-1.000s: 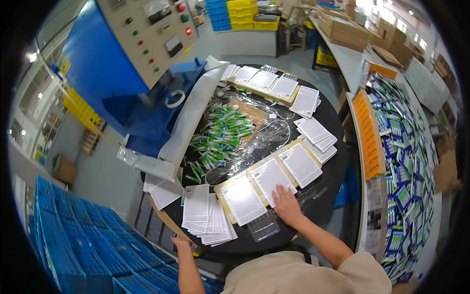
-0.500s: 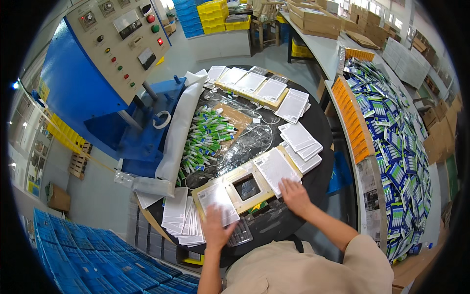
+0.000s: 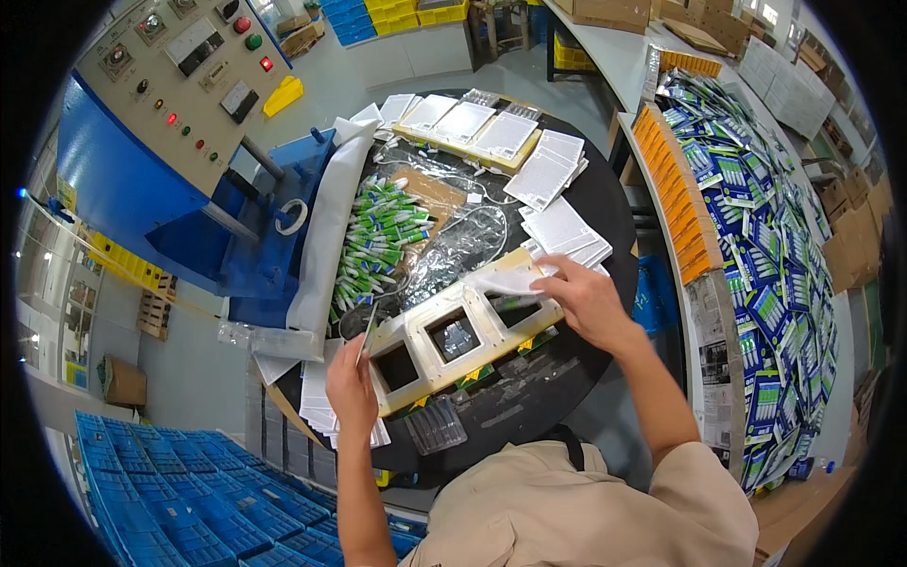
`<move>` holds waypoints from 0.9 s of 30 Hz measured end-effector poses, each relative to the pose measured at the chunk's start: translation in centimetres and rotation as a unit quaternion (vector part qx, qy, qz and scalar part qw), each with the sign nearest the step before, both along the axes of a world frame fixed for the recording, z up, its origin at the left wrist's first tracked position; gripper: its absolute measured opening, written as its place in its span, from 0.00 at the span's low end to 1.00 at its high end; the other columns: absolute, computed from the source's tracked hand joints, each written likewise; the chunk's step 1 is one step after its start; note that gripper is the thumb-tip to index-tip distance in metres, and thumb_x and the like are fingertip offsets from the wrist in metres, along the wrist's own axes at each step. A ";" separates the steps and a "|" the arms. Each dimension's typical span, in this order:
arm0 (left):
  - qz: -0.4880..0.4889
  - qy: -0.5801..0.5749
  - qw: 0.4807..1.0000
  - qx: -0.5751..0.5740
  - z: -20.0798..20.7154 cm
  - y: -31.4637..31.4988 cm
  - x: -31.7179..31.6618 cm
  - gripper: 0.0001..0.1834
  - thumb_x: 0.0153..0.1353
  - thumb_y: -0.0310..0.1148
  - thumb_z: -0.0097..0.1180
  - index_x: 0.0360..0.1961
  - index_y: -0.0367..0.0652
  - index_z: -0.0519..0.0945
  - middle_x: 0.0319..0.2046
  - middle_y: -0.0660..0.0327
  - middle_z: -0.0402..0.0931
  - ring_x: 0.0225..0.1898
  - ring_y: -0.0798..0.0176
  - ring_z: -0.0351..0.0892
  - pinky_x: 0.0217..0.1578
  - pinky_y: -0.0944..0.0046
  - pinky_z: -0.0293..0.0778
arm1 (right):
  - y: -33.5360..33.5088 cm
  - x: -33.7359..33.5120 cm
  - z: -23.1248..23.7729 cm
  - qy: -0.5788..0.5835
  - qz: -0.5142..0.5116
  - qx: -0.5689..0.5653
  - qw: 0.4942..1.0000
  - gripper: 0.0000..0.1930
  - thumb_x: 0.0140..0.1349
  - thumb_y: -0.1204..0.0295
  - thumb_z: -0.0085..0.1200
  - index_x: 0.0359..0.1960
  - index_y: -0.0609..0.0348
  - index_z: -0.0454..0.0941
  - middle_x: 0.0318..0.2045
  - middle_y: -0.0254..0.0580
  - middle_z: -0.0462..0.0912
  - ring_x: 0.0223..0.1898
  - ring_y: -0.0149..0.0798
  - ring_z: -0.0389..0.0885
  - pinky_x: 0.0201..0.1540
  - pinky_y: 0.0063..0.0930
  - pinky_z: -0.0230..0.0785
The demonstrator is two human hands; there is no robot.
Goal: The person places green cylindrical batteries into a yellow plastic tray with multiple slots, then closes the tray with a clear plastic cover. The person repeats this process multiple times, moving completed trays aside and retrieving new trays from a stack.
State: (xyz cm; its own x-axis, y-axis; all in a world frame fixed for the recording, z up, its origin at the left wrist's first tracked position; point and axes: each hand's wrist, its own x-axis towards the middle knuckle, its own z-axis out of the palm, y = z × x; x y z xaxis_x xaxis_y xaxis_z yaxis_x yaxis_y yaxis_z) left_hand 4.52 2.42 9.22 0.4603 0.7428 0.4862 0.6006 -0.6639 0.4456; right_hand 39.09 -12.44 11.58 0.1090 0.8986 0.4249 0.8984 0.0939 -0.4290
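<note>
On the round black table (image 3: 510,392) lies a pale frame (image 3: 428,357) with three square openings. My left hand (image 3: 351,386) pinches a thin white card (image 3: 367,331), seen nearly edge-on, above the frame's left end. Closed on another white card (image 3: 505,277), my right hand (image 3: 588,307) holds it tilted at the far edge of the right opening. All three openings are uncovered. A clear plastic blister tray (image 3: 436,425) rests at the frame's near side. Beside my left hand is a stack of white cards (image 3: 316,402); more white cards (image 3: 562,227) lie beyond my right hand.
Green-and-white tubes (image 3: 383,236) are heaped mid-table. A second frame (image 3: 449,149) carrying cards sits at the back. A blue press (image 3: 236,250) stands left, blue crates (image 3: 179,472) lower left. On the right, an orange-edged bin (image 3: 675,198) holds many packaged blister cards (image 3: 756,283).
Both hands have risen from the frame, each lifting a white card. The left and right openings, covered before, now show. My left hand moved left; my right hand moved up and slightly right.
</note>
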 end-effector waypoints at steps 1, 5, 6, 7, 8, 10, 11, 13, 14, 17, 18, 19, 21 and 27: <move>-0.047 0.040 0.998 0.023 1.6 0.1 1.4 0.20 0.57 0.22 0.62 0.52 0.42 0.83 0.43 0.51 0.84 0.44 0.44 0.82 0.47 0.49 0.76 | -0.7 0.3 1.5 0.040 0.046 0.004 0.998 0.14 0.56 0.82 0.54 0.41 0.53 0.84 0.63 0.45 0.76 0.43 0.46 0.86 0.41 0.37 0.79; -0.280 0.048 0.956 -0.071 5.2 -3.7 8.8 0.19 0.57 0.26 0.65 0.51 0.44 0.84 0.46 0.55 0.85 0.48 0.48 0.83 0.51 0.52 0.76 | -2.2 -3.2 2.5 0.058 0.159 -0.110 0.979 0.15 0.50 0.85 0.58 0.40 0.56 0.84 0.68 0.43 0.72 0.46 0.48 0.86 0.43 0.38 0.79; -0.318 0.051 0.939 -0.120 5.5 -4.9 10.1 0.20 0.60 0.29 0.65 0.54 0.46 0.83 0.48 0.55 0.84 0.49 0.49 0.82 0.53 0.52 0.76 | -2.7 -3.5 1.9 0.053 0.139 -0.144 0.978 0.14 0.51 0.84 0.59 0.40 0.57 0.83 0.60 0.42 0.77 0.47 0.48 0.84 0.45 0.38 0.79; -0.343 0.028 0.937 -0.058 5.4 -5.8 11.5 0.22 0.61 0.33 0.66 0.57 0.46 0.81 0.48 0.56 0.84 0.49 0.49 0.82 0.54 0.51 0.75 | -3.9 -3.1 1.1 0.099 0.109 -0.126 0.981 0.12 0.52 0.83 0.60 0.38 0.59 0.83 0.56 0.43 0.79 0.47 0.49 0.84 0.46 0.38 0.78; -0.317 0.008 0.948 -0.042 5.4 -6.4 11.2 0.24 0.60 0.34 0.68 0.58 0.45 0.81 0.48 0.56 0.84 0.49 0.49 0.82 0.54 0.51 0.75 | -5.8 -2.2 0.3 0.147 0.064 -0.139 0.977 0.09 0.53 0.83 0.60 0.37 0.60 0.82 0.52 0.45 0.80 0.47 0.49 0.84 0.47 0.39 0.78; -0.247 -0.040 0.964 -0.089 4.2 -7.0 9.2 0.25 0.59 0.35 0.69 0.58 0.43 0.80 0.48 0.57 0.84 0.50 0.50 0.82 0.55 0.52 0.74 | -11.6 1.9 -1.7 0.148 -0.084 -0.052 0.984 0.03 0.54 0.80 0.63 0.31 0.61 0.82 0.45 0.46 0.81 0.41 0.46 0.84 0.43 0.35 0.78; -0.196 -0.065 0.966 -0.154 3.4 -7.1 6.8 0.25 0.59 0.34 0.69 0.58 0.42 0.80 0.47 0.57 0.84 0.50 0.50 0.83 0.55 0.53 0.74 | -15.5 4.9 -2.7 0.153 -0.154 -0.026 0.976 0.04 0.59 0.79 0.62 0.36 0.61 0.83 0.43 0.43 0.81 0.43 0.43 0.82 0.47 0.35 0.75; 0.000 -0.148 0.945 -0.290 -0.2 -7.5 2.3 0.11 0.64 0.26 0.63 0.48 0.37 0.84 0.38 0.55 0.85 0.40 0.61 0.86 0.44 0.63 0.78 | -24.4 10.0 -5.6 0.410 -0.395 0.068 0.820 0.12 0.65 0.74 0.62 0.49 0.59 0.79 0.43 0.38 0.81 0.43 0.33 0.80 0.45 0.28 0.73; 0.054 -0.167 0.953 -0.249 -2.7 -7.4 -0.3 0.07 0.67 0.27 0.60 0.43 0.34 0.84 0.34 0.56 0.85 0.35 0.64 0.85 0.39 0.66 0.78 | -29.1 12.6 -7.0 0.514 -0.431 0.163 0.723 0.16 0.68 0.71 0.61 0.56 0.59 0.77 0.43 0.35 0.82 0.43 0.28 0.79 0.45 0.25 0.72; 0.279 -0.300 0.874 -0.262 -11.2 -8.9 -9.7 0.12 0.74 0.31 0.51 0.37 0.33 0.81 0.28 0.61 0.80 0.31 0.70 0.80 0.35 0.68 0.75 | -41.4 18.3 -10.6 0.516 -0.505 0.343 0.601 0.21 0.69 0.72 0.59 0.62 0.64 0.75 0.54 0.46 0.81 0.53 0.41 0.80 0.54 0.33 0.74; 0.353 -0.339 0.849 -0.199 -14.2 -9.5 -12.9 0.11 0.74 0.31 0.51 0.37 0.34 0.80 0.28 0.62 0.79 0.30 0.70 0.78 0.35 0.68 0.74 | -44.1 19.8 -11.5 0.479 -0.563 0.334 0.585 0.20 0.69 0.72 0.59 0.62 0.64 0.75 0.53 0.46 0.81 0.52 0.41 0.80 0.54 0.33 0.75; 0.399 -0.394 0.818 -0.125 -17.2 -10.0 -16.0 0.10 0.74 0.31 0.50 0.37 0.36 0.78 0.28 0.62 0.77 0.30 0.70 0.77 0.35 0.68 0.74 | -45.6 20.9 -12.7 0.411 -0.627 0.307 0.587 0.20 0.69 0.72 0.59 0.61 0.64 0.76 0.53 0.46 0.81 0.51 0.41 0.80 0.53 0.33 0.75; 0.550 -0.453 0.689 -0.134 -23.0 -10.2 -21.5 0.09 0.73 0.34 0.53 0.38 0.39 0.76 0.28 0.62 0.76 0.30 0.69 0.75 0.35 0.69 0.73 | -46.3 22.5 -14.3 0.345 -0.702 0.229 0.579 0.19 0.69 0.72 0.58 0.61 0.63 0.76 0.52 0.46 0.81 0.50 0.40 0.80 0.52 0.33 0.75; 0.470 -0.441 0.710 -0.283 -38.1 -7.8 -27.4 0.14 0.67 0.35 0.63 0.46 0.39 0.76 0.39 0.60 0.80 0.39 0.64 0.79 0.42 0.63 0.77 | -36.1 22.5 -15.5 0.275 -0.672 0.119 0.677 0.18 0.70 0.73 0.58 0.59 0.63 0.77 0.49 0.45 0.82 0.47 0.39 0.81 0.48 0.32 0.76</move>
